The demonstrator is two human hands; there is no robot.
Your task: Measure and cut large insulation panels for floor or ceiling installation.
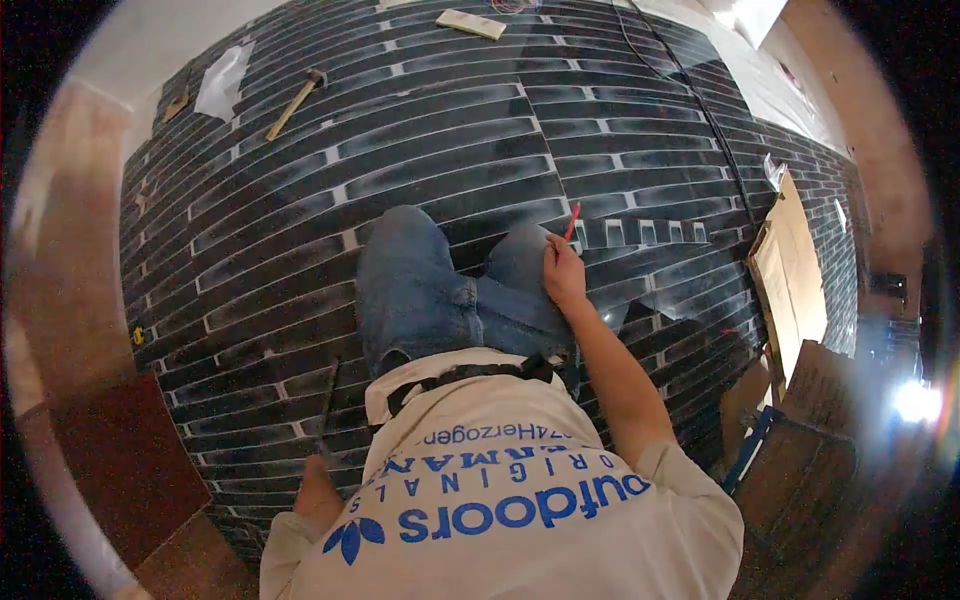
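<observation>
Above my right thigh, my right hand [563, 272] is closed around a thin red stick, pencil-like [573, 222], its end pointing up and away. Just beyond that hand lies a short black strip with pale squares [640, 233] on the floor. My left hand [316, 478] is low at my left side, partly seen, and its fingers cannot be made out. A thin dark shape [330, 395] runs forward from it; whether I hold it is unclear. Beneath me spreads black floor film [270, 220] with pale lines and dashes. I kneel or sit on it in blue jeans [405, 270].
A hammer [296, 104] and a crumpled white sheet [222, 82] lie at the far left. Far ahead is a pale flat block [470, 24]. A black cable [705, 100] crosses the right side, near leaning cardboard [795, 265]. A bright lamp [918, 402] glares at the right.
</observation>
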